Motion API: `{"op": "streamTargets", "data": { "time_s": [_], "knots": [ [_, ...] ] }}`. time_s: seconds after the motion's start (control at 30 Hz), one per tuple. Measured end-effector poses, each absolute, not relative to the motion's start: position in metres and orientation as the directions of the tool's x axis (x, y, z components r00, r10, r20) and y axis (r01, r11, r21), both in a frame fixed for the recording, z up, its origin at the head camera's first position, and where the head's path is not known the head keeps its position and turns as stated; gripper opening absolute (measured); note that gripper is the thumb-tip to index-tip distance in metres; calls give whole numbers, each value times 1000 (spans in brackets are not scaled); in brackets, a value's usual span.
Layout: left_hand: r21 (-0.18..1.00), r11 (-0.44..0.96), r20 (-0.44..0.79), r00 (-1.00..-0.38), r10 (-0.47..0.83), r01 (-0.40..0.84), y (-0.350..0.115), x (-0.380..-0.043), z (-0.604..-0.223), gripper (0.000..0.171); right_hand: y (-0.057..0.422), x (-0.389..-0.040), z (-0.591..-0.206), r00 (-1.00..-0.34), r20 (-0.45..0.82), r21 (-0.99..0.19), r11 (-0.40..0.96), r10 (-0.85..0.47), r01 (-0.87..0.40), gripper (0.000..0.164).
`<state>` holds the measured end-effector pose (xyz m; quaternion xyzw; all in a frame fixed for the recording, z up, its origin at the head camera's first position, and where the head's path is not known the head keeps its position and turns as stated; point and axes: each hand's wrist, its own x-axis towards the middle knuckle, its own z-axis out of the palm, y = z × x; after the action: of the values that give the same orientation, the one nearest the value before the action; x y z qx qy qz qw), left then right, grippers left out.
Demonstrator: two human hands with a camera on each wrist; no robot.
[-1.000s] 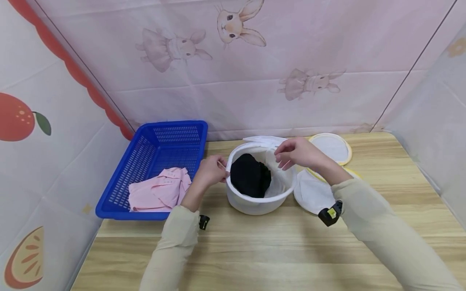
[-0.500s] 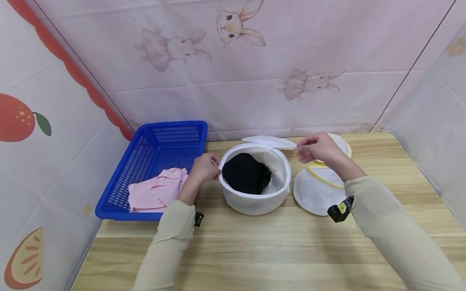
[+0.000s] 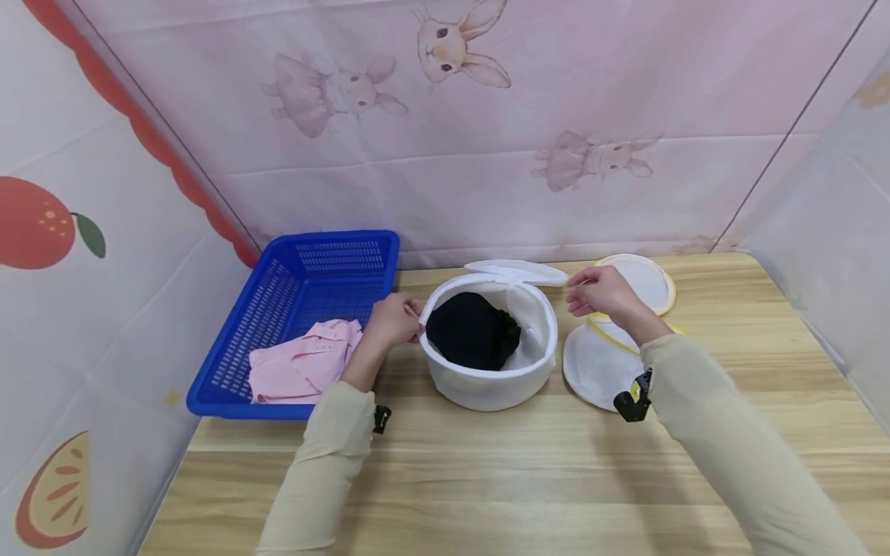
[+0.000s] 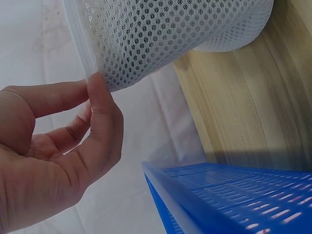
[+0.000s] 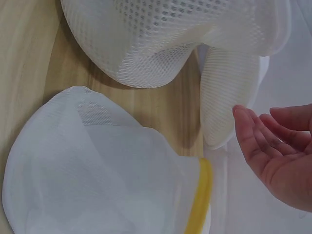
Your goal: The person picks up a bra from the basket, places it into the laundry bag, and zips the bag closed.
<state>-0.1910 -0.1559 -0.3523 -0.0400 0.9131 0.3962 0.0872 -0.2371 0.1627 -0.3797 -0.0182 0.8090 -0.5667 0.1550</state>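
Observation:
A round white mesh laundry bag [image 3: 487, 392] stands on the table with its lid [image 3: 520, 272] folded back behind it. Inside lies a black garment [image 3: 473, 330], rounded on the left and gathered on the right. My left hand [image 3: 396, 320] pinches the bag's left rim; in the left wrist view, thumb and forefinger [image 4: 100, 90] meet on the edge of the mesh. On the other side, my right hand [image 3: 601, 292] hovers with loosely bent fingers, its fingertips close to the right end of the lid. Nothing shows between those fingers in the right wrist view.
A blue plastic basket [image 3: 202, 394] with a folded pink shirt [image 3: 306, 364] stands to the left. Right of the bag lies another white mesh bag [image 3: 598, 371] with yellow trim, its round lid [image 3: 643, 282] opened toward the back. A printed curtain [image 3: 459, 193] hangs behind the table.
My right hand has moved right, from over the bag's opening to the lid's end. The lid's right part now shows behind the bag. My left hand and the rim have shifted slightly left.

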Motion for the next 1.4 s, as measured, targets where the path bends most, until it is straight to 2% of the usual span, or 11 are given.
{"op": "streamTargets", "data": {
  "time_s": [0.3,0.6,0.83,1.03,1.2,1.4],
  "knots": [
    [725,676,-175,-985,-1,-130,-154,-191,-353,16,157,-241,-386,-959,-186,-913,398,-215,88,41],
    [719,683,-175,-985,0,-128,-151,-189,-349,16,160,-243,-392,-907,-280,-897,422,-316,130,62],
    [711,691,-170,-985,-5,-126,-151,-188,-349,16,161,-246,-398,-878,-321,-875,466,-355,132,56],
    [713,689,-174,-985,-7,-131,-151,-187,-348,15,163,-247,-399,-854,-338,-885,443,-395,145,64],
    [713,689,-172,-985,-8,-131,-152,-186,-348,15,161,-248,-401,-831,-354,-885,440,-429,150,57],
    [705,695,-177,-984,-18,-140,-153,-186,-349,15,157,-245,-399,-887,-296,-892,434,-355,124,43]
  ]
}}
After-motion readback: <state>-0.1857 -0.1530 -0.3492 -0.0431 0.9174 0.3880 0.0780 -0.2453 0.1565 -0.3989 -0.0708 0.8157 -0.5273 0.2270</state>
